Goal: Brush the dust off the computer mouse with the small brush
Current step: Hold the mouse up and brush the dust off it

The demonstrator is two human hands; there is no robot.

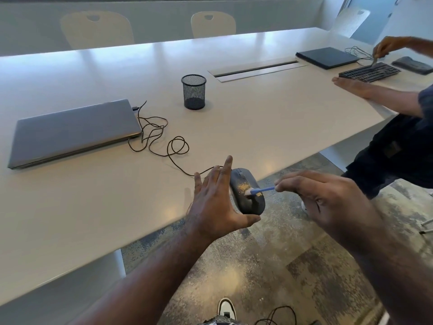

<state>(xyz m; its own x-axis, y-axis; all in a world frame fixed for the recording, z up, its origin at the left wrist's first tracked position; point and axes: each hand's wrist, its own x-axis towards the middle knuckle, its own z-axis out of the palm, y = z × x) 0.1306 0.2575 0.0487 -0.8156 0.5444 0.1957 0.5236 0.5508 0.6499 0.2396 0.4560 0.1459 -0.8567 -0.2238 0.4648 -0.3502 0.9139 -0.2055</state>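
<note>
A dark grey wired computer mouse (243, 200) is held just past the near edge of the white table (117, 207), above the floor. Yellowish dust lies on its back. My left hand (215, 205) grips it from the left, thumb under its rear end and fingers spread along its side. My right hand (328, 198) pinches the blue handle of a small brush (261, 190). The brush's white bristles touch the dusty patch on the mouse.
The mouse cable (161, 137) loops across the table to a closed grey laptop (72, 132). A black mesh cup (194, 92) stands further back. At the right, another person's hands (365, 90) work at a black keyboard (370, 72) beside a dark laptop (328, 57).
</note>
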